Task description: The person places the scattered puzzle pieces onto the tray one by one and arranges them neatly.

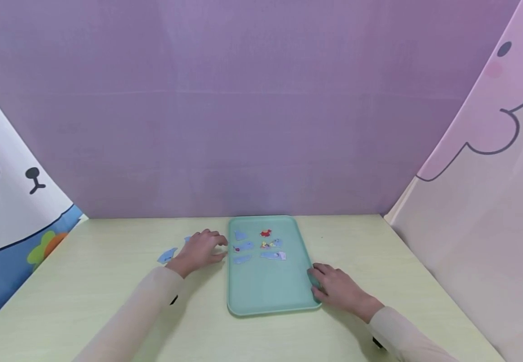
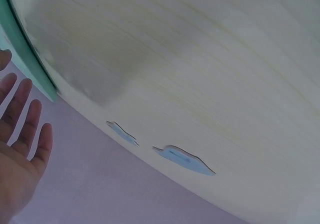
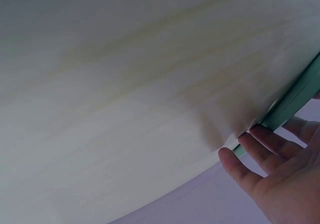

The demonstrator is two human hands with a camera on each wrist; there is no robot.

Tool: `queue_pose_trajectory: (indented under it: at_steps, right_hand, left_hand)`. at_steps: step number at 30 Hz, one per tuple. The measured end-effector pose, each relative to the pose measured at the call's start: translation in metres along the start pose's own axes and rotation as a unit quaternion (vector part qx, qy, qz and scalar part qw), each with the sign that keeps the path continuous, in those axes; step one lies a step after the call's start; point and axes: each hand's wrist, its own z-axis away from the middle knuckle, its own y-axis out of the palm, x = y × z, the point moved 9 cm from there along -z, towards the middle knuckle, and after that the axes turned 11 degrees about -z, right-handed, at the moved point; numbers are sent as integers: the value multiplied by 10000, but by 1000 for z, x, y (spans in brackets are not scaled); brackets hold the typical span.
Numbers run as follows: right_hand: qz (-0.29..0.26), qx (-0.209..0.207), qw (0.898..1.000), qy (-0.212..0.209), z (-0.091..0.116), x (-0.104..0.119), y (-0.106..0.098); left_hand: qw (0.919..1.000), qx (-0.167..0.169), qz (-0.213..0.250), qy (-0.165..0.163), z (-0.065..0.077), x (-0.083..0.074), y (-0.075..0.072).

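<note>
A green tray point(image 1: 272, 289) lies on the table with several flat, mostly blue puzzle pieces point(image 1: 243, 246) in two columns on its far half. A small red piece point(image 1: 266, 233) tops the right column. My left hand point(image 1: 201, 251) is beside the tray's left rim, fingers spread and slightly bent, holding nothing. Two blue puzzle pieces point(image 2: 184, 160) lie on the table left of that hand; it partly hides one in the head view. My right hand point(image 1: 336, 288) rests at the tray's right rim near the front corner, its fingertips point(image 3: 229, 156) right at the edge.
The pale wooden table point(image 1: 85, 301) runs back to a purple cloth wall point(image 1: 261, 110). Printed cloths stand at the left point(image 1: 12, 201) and right point(image 1: 478, 226) sides of the table.
</note>
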Motion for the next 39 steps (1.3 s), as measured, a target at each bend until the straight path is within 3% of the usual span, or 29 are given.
queue_pose_trajectory:
  at_steps: [7, 13, 24, 39]
  right_hand:
    - [0, 22, 10000, 28, -1, -1, 0]
    - [-3, 17, 10000, -1, -1, 0, 0]
    - [62, -109, 9999, -81, 0, 3, -3]
    - [91, -38, 9999, -58, -1, 2, -1]
  left_hand:
    - [9993, -167, -344, 13, 7, 15, -5]
    - [9983, -293, -459, -218, 14, 36, -8]
    - [9943, -44, -542, -920, 25, 73, -2]
    - [9891, 323, -386, -1383, 26, 89, 12]
